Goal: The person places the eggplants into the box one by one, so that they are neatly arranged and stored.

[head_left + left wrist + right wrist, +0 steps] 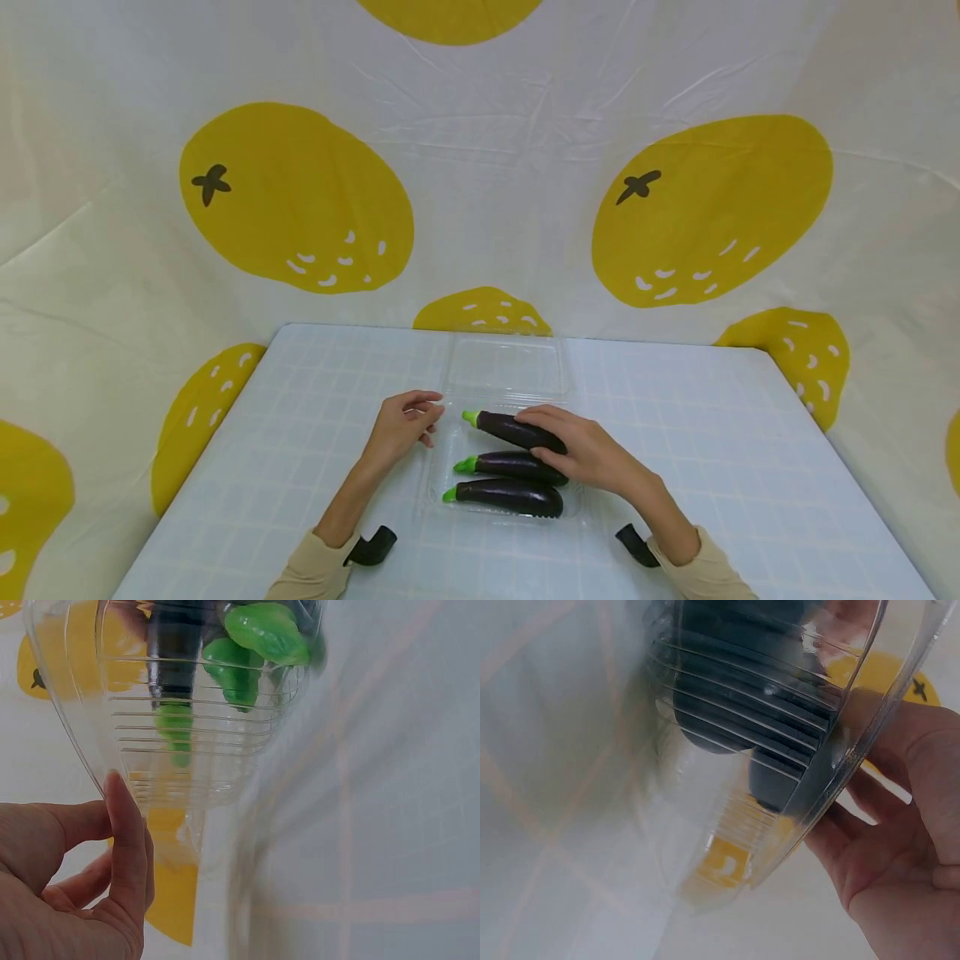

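Right hand (588, 446) grips the far eggplant (510, 428) by its blunt end. Left hand (405, 429): thumb and forefinger at the rim of the clear tray (461, 443), can't tell if pinching. Far eggplant is at the tray's lid side; middle eggplant (506, 465) and near eggplant (506, 496) lie in it. Lid (506, 364) folded back on the table (750, 450). Right hand blocks part of the far one. Yellow-print backdrop (502, 192) behind. Count: 3 eggplants, 1 tray, 1 lid.
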`<state>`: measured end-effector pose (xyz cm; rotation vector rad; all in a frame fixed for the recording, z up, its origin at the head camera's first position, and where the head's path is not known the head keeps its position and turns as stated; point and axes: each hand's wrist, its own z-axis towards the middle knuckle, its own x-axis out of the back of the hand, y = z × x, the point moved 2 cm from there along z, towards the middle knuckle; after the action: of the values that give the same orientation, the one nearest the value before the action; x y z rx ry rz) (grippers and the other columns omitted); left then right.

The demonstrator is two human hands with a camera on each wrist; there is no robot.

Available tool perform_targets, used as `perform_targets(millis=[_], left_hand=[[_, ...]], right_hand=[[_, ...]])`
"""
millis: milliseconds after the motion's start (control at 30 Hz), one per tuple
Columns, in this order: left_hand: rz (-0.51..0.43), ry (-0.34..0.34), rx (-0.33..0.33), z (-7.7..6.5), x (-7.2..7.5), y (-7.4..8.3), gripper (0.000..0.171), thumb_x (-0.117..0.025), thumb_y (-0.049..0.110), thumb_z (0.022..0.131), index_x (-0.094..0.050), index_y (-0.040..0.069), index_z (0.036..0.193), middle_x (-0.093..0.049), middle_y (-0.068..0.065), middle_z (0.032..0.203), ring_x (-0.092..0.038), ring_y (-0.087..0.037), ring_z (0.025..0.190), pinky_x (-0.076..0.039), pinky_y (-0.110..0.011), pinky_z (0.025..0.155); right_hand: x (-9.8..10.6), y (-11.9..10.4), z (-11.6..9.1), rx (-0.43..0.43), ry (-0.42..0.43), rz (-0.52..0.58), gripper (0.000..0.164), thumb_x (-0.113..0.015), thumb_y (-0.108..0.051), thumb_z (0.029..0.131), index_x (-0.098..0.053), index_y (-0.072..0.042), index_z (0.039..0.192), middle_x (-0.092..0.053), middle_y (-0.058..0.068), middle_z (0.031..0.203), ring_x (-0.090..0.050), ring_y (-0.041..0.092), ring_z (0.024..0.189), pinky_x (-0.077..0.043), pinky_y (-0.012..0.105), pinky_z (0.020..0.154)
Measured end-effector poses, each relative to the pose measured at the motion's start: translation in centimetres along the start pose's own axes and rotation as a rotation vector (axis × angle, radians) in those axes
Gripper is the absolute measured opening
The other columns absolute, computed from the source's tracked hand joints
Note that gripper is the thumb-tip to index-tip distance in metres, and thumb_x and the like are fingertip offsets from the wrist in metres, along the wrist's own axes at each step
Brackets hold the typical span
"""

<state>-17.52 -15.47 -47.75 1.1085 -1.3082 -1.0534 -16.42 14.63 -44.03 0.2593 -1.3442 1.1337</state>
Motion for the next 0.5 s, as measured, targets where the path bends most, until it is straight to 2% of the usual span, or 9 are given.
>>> perform_targets(millis=[267, 500], left_hand=[[-0.003, 0.007, 0.007, -0.11, -0.03, 0.27, 0.026, -0.073, 0.003, 0.094, -0.07, -0.007, 0.119, -0.068, -0.015, 0.088, -0.064, -0.032, 0.065, -0.056, -0.025, 0.052], [-0.012, 0.003, 0.002, -0.08, -0.04, 0.18, 0.027, -0.073, 0.002, 0.094, -0.07, -0.008, 0.119, -0.068, -0.019, 0.09, -0.064, -0.03, 0.064, -0.057, -0.026, 0.052]], right_hand=[[-0.11, 0.21, 0.42, 0.011, -0.016, -0.012, 0.04, -0.071, -0.014, 0.098, -0.063, -0.006, 0.137, -0.064, 0.008, 0.138, -0.06, 0.027, 0.128, -0.053, 0.047, 0.101], [-0.38, 0.67, 0.75, -0.025, -0.071, 0.037, 0.039, -0.068, -0.015, 0.1, -0.063, -0.007, 0.138, -0.062, 0.008, 0.14, -0.058, 0.027, 0.131, -0.05, 0.048, 0.106]])
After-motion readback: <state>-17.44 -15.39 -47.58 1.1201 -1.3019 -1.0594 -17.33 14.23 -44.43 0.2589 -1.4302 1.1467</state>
